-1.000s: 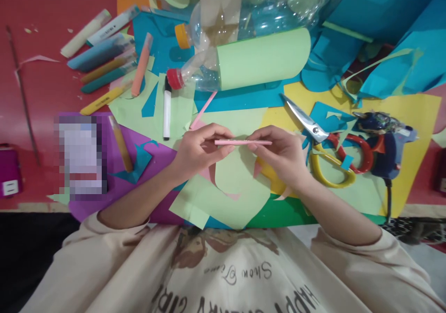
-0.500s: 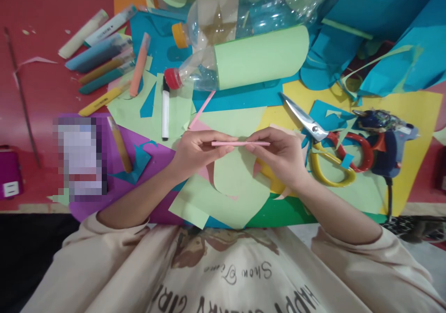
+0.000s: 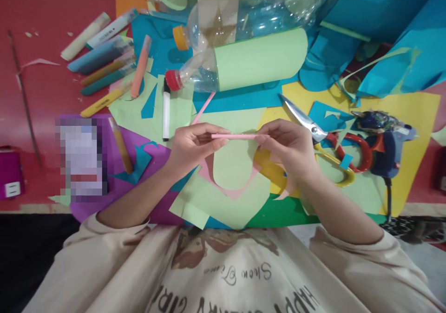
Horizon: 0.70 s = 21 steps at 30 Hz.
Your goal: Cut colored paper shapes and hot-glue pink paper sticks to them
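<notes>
A thin pink paper strip [image 3: 237, 136] is held level between both hands above the table. My left hand [image 3: 193, 146] pinches its left end with curled fingers. My right hand [image 3: 285, 148] pinches its right end. Below the strip lies a light green rounded paper piece [image 3: 232, 166] on a pink scrap and a larger light green sheet [image 3: 223, 204].
Scissors [image 3: 324, 139] with red and yellow handles and a blue glue gun [image 3: 383, 139] lie to the right. A plastic bottle wrapped in light green paper [image 3: 259, 60] lies behind. Markers [image 3: 104, 62] and a black-capped pen [image 3: 166, 111] sit at the left. Coloured paper sheets cover the table.
Both hands lifted the pink strip slightly and moved away from me; my right hand slid inward along it, covering more of its right end.
</notes>
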Each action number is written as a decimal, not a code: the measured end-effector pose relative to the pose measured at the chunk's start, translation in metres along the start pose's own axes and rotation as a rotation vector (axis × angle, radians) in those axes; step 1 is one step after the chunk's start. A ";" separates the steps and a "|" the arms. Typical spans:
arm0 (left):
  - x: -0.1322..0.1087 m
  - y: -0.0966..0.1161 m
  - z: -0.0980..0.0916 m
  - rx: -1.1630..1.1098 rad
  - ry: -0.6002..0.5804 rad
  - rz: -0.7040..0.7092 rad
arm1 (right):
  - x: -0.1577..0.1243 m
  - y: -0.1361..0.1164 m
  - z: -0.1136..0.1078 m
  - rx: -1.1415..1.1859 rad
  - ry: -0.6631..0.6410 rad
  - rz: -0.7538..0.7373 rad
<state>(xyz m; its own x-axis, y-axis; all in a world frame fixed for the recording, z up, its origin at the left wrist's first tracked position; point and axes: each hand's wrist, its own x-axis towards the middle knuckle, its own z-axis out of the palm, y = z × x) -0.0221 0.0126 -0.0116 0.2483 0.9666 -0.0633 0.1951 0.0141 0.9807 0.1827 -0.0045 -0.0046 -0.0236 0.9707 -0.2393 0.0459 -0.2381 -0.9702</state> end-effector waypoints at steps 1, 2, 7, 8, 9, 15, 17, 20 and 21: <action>0.000 0.000 0.000 -0.012 0.007 -0.003 | 0.000 0.000 0.000 0.004 0.001 -0.001; 0.000 -0.001 0.000 -0.025 0.013 -0.006 | 0.000 0.000 -0.001 0.007 -0.001 -0.001; -0.001 -0.003 0.000 -0.051 0.024 -0.006 | 0.001 0.000 -0.001 -0.004 -0.023 -0.010; -0.001 -0.003 0.000 -0.040 0.025 -0.011 | 0.001 0.000 -0.001 -0.013 -0.028 -0.020; -0.001 -0.003 0.001 -0.031 0.023 -0.014 | 0.002 0.000 -0.001 -0.023 -0.033 -0.032; 0.003 -0.003 -0.007 -0.008 0.014 0.083 | 0.008 0.004 -0.008 -0.071 0.035 -0.134; 0.008 -0.004 -0.016 0.190 0.096 0.156 | 0.010 0.007 -0.012 -0.115 0.085 -0.173; 0.019 -0.006 -0.030 0.730 0.213 0.257 | 0.013 0.009 -0.018 -0.298 0.152 -0.233; 0.022 -0.007 -0.033 0.887 0.225 0.245 | 0.013 0.009 -0.020 -0.400 0.177 -0.268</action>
<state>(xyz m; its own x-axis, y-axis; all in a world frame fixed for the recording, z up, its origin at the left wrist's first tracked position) -0.0497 0.0423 -0.0136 0.2068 0.9449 0.2537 0.8351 -0.3056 0.4574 0.2025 0.0072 -0.0156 0.0805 0.9949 0.0600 0.4406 0.0185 -0.8975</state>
